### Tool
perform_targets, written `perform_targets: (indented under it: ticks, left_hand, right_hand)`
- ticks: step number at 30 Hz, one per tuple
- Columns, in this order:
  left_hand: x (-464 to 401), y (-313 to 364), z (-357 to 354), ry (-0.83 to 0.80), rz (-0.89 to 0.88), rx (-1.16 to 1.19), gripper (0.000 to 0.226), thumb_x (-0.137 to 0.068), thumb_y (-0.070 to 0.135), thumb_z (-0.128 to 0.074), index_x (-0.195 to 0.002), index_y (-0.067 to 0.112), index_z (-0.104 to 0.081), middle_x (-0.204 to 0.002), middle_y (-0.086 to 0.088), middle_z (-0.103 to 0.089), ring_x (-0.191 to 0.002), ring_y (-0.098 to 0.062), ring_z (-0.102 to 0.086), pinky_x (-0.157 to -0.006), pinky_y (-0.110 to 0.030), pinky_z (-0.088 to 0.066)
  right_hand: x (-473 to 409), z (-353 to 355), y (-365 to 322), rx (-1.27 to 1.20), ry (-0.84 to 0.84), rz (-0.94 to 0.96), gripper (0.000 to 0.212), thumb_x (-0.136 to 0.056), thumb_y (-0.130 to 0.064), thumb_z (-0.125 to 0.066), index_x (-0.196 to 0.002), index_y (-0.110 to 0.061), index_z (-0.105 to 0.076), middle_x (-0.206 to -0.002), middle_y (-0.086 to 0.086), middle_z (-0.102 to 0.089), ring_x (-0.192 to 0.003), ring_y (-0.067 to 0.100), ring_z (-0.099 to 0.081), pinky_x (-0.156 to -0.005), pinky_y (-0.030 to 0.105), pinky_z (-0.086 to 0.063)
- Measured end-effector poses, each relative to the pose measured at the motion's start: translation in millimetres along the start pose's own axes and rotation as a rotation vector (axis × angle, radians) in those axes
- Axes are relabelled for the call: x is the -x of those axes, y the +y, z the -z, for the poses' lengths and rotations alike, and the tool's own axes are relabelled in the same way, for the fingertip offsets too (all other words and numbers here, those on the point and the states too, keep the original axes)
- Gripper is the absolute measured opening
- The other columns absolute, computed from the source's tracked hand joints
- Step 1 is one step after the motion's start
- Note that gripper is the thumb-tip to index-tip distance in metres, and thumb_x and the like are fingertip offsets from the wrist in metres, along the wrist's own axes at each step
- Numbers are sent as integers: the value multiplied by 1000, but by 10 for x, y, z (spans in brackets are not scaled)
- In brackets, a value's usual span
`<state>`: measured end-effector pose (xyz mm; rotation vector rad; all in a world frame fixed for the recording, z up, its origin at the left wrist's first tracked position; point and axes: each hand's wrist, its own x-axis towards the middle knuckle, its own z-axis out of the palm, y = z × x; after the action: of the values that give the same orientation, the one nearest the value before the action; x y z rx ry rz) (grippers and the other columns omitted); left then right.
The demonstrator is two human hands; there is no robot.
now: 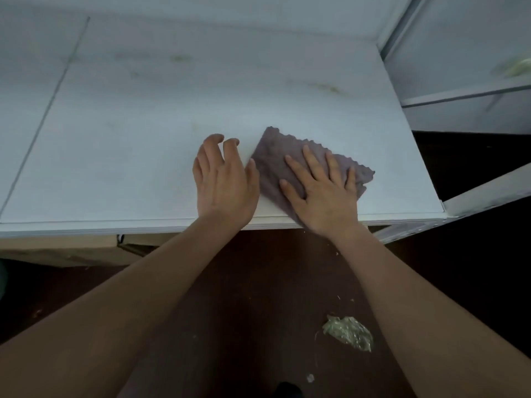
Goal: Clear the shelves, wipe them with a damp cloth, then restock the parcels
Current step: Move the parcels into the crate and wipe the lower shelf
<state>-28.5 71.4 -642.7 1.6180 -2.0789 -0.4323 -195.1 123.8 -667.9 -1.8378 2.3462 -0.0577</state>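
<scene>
A white shelf board (143,145) fills the upper half of the view, bare, with faint yellowish smears near its back. A grey-purple cloth (273,156) lies flat near the front edge, right of centre. My right hand (321,191) presses on the cloth with its fingers straight and spread. My left hand (222,182) hovers or rests just left of the cloth, fingers loosely curled, holding nothing; its thumb is next to the cloth's edge. No parcels are on this board.
A second white shelf unit (459,96) stands at the right, set at an angle, with a pale object on it. Cardboard boxes (71,251) sit under the board at the left. A crumpled bit of clear wrap (347,333) lies on the dark red floor.
</scene>
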Motion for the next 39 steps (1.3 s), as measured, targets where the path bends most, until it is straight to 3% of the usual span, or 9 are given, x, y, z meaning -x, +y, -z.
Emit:
perform_targets:
  ticks: [4,9,14,20,23,26,30,33,39]
  left_hand:
    - [-133,37,-259,-28,-70,-120,44,-98,30,-42,-134,5,-40,-142,-17,-31,-135,-32,-28,-116,-45,-17]
    - [-352,27,-455,-71,-111,-207,48,-99,34,-34,-136,4,-36,-146,-16,-28,-142,-31,-19,-120,-44,-5]
    - [-346,2,-551,-81,-134,-217,58,-100,42,-22,-144,4,-24,-154,-18,-20,-148,-28,-4,-121,-40,2]
    - [-344,12,-559,-50,-145,-152,57,-101,40,-22,-145,5,-23,-154,-17,-20,-148,-27,-4,-121,-39,-2]
    - [-359,13,-512,-9,-86,66,48,-101,33,-31,-140,4,-31,-149,-18,-23,-143,-32,-19,-117,-42,-21]
    - [-451,-94,-419,91,-120,163,42,-100,26,-37,-129,-4,-40,-137,-25,-33,-129,-37,-35,-106,-48,-36]
    - [-897,-250,-370,72,-222,-53,43,-98,24,-39,-128,-6,-41,-135,-30,-37,-132,-44,-33,-109,-56,-31]
    - [-1177,-273,-469,37,-261,-134,46,-101,27,-35,-135,-4,-36,-145,-27,-30,-142,-39,-19,-118,-50,-17]
    - [-1185,-335,-610,48,-227,-141,55,-103,37,-24,-145,2,-24,-153,-21,-18,-148,-29,-3,-121,-39,-3]
  right_hand:
    - [28,-20,441,10,76,-359,62,-97,-63,-11,-154,-39,-8,-164,-1,7,-148,29,17,-111,55,20]
    - [42,70,1080,27,154,-719,71,-98,-48,-24,-153,-5,-17,-161,23,-1,-149,36,7,-119,56,4]
    - [-185,141,1043,-86,41,-727,65,-97,-58,-16,-155,-33,1,-162,14,11,-147,40,13,-115,60,9]
    - [-493,7,166,-65,70,-461,65,-97,-59,-16,-155,-35,-2,-163,7,13,-147,37,16,-114,61,11]
    - [-545,-65,-421,-100,81,-187,64,-98,-59,-16,-155,-34,-6,-163,5,11,-148,32,16,-116,58,10]
    - [-470,-71,-318,-67,106,-50,62,-98,-60,-19,-154,-36,-14,-164,-1,1,-150,25,7,-119,52,1]
    - [-555,-21,541,-8,156,-300,61,-99,-58,-15,-155,-33,-13,-164,3,-6,-150,30,-4,-120,51,-5]
    - [-890,56,1014,-30,189,-546,63,-100,-54,-19,-155,-24,-15,-163,10,-7,-149,35,-4,-119,55,-3]
    - [-1868,163,960,-110,160,-649,68,-99,-51,-22,-156,-16,-11,-163,13,-1,-149,35,4,-119,54,4]
